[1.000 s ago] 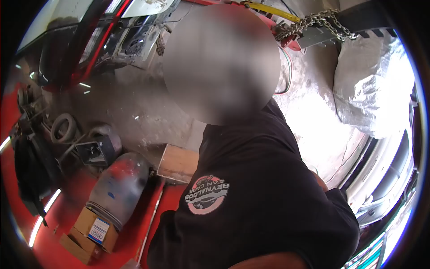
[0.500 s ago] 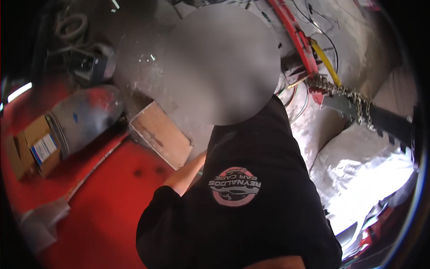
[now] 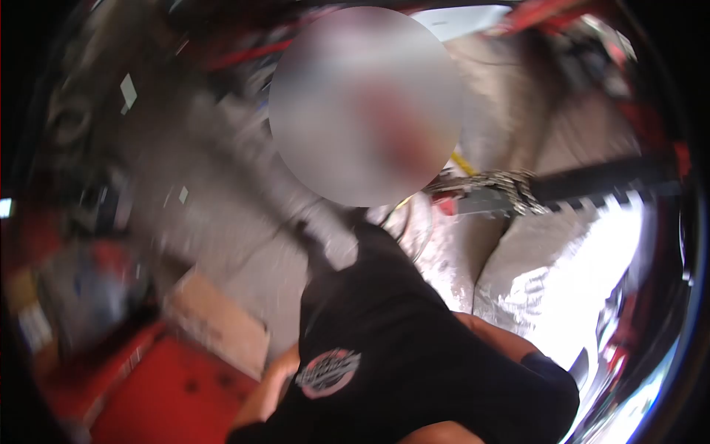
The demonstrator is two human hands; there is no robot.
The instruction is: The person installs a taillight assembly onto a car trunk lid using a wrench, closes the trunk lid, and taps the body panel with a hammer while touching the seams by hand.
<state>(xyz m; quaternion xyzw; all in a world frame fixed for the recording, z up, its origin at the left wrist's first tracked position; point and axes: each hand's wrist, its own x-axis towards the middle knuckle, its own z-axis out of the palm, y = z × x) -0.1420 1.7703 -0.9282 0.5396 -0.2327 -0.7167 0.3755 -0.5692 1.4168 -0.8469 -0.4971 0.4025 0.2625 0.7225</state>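
My own black T-shirt (image 3: 414,318) with a round pink and white logo fills the lower middle of the view. On the left, my left forearm (image 3: 277,381) runs down behind the shirt, near a flat cardboard box (image 3: 218,318). My right forearm (image 3: 503,337) bends in behind the shirt on the other side, beside a bright silvery sheet (image 3: 562,274). My torso hides both hands, so what they hold or touch does not show. The picture is smeared by motion.
A red surface (image 3: 174,388) lies at lower left, with a grey rounded container (image 3: 92,288) near it. At right, a chain (image 3: 510,185) is wrapped over a dark metal beam (image 3: 606,181). A grey blurred disc covers the upper middle.
The view has swung, and the cardboard box and red surface now sit lower and further left. The chain and beam have shifted left. My right forearm has come into sight.
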